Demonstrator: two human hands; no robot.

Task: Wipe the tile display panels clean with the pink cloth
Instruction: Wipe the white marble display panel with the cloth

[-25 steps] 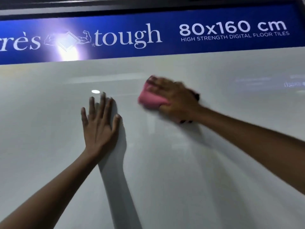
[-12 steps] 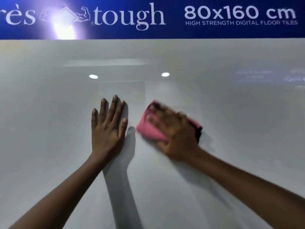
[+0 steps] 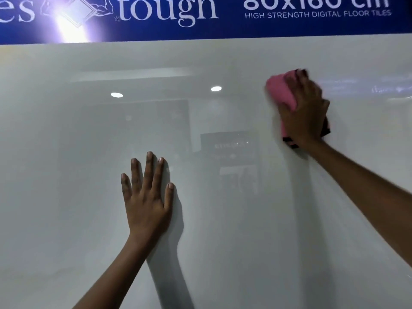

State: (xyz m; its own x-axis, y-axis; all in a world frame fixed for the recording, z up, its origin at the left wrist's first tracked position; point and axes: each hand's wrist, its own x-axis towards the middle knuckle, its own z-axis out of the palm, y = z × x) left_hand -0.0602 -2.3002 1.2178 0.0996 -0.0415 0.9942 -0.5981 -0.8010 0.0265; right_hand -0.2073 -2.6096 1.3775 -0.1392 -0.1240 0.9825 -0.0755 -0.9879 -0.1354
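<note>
Your left hand (image 3: 148, 205) lies nearest, low and centre on the tile panel (image 3: 66, 175). Fingers straight and slightly spread, palm flat on the glossy face, holding nothing. It reads as a brace.

Further up and toward the panel's right edge, your right hand (image 3: 305, 117) presses the pink cloth (image 3: 281, 90) against the panel. Fingers lie over the wad; whether they curl round its far edge I cannot tell, since that part is blurred. The cloth shows pink at the hand's left and upper side, with a dark patch at the lower end near the wrist.

Handling, as judged: the cloth is soft and light, bunches easily, and will fold or slip out unless you keep it under the whole palm. Take it as a folded pad, not by a corner. The panel looks hard and slick and mirrors the ceiling lights, so expect little friction and visible prints from your bare left palm.

Farthest, along the panel's top edge, runs the blue banner (image 3: 289, 27) reading "tough" and "HIGH STRENGTH DIGITAL FLOOR TILES".
</note>
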